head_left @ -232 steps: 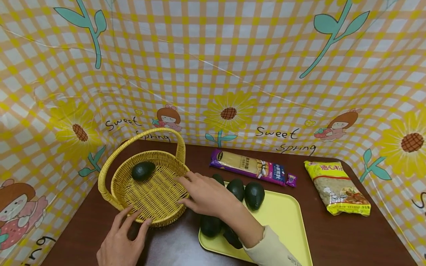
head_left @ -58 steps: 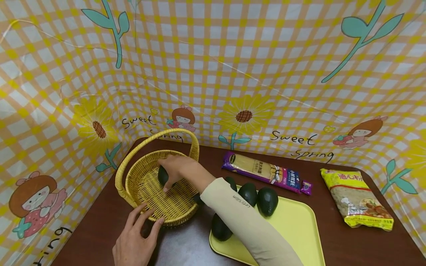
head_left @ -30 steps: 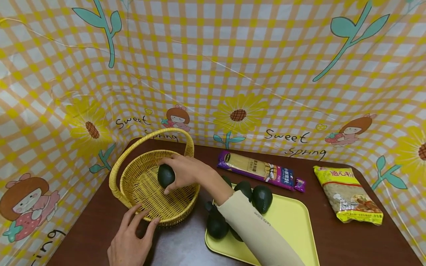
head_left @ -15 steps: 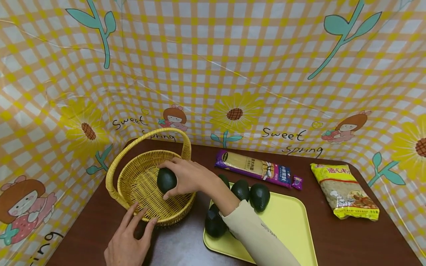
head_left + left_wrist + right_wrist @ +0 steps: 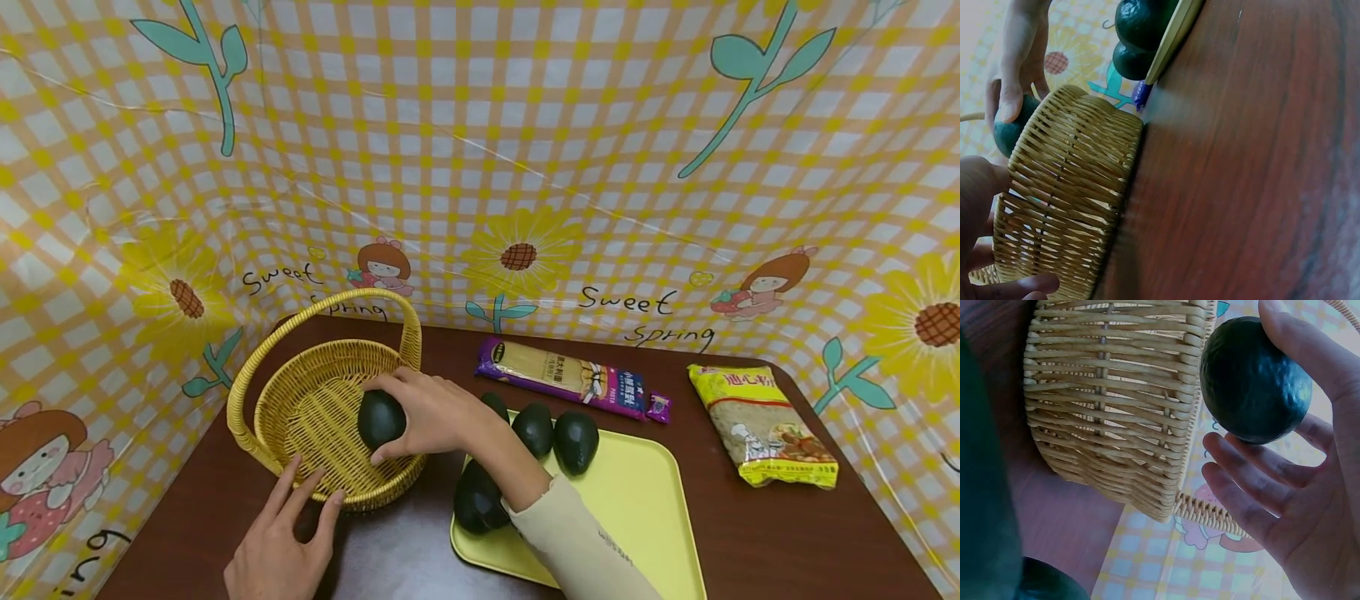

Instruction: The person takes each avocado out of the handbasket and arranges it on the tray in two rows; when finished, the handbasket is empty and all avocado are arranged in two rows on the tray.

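Observation:
My right hand (image 5: 431,412) grips a dark green avocado (image 5: 380,420) over the right side of a yellow wicker basket (image 5: 330,492) with a tall handle. Seen from the right wrist, thumb and fingers hold the avocado (image 5: 1257,381) from either side, just beyond the basket's rim. My left hand (image 5: 281,533) rests at the front rim, fingers spread and fairly straight, holding nothing off the table. From the left wrist, the fingers lie along the woven wall (image 5: 1072,187). No avocado shows in the visible part of the basket floor.
A yellow tray (image 5: 637,500) right of the basket carries several avocados (image 5: 576,442) along its left and back edges. Behind it lie a purple pasta pack (image 5: 558,377) and a small purple packet (image 5: 657,407). A yellow bag (image 5: 761,425) lies far right. Patterned cloth (image 5: 480,167) walls the table.
Earlier an avocado lay in the basket and my right hand held nothing. The hand then gripped it inside, and has since drawn it up and rightward. My left hand stays at the rim.

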Demonstrator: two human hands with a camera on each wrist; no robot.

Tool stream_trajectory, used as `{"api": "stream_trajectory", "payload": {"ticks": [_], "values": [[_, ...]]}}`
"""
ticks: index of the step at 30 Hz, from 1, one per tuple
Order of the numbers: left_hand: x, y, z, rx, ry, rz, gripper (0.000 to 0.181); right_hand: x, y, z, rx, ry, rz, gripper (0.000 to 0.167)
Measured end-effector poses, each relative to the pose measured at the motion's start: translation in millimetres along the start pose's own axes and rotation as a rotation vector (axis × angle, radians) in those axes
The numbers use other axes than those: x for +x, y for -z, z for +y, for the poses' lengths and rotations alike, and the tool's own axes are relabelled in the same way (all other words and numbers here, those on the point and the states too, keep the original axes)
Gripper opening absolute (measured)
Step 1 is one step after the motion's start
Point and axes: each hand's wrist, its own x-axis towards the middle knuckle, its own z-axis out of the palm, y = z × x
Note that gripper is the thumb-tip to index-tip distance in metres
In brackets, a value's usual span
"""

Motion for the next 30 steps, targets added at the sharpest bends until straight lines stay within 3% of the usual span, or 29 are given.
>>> {"api": "stream_trajectory", "payload": {"ticks": [5, 30], "values": [[-0.4, 1.0, -0.2, 0.002, 0.007, -0.023, 0.051, -10.6, -3.3, 1.2, 0.025, -0.018, 0.008, 0.091], [-0.5, -1.9, 0.1, -0.013, -0.001, 0.014, 0.049, -52.2, -13.2, 5.3, 0.112, -0.033, 0.151, 0.091]]}}
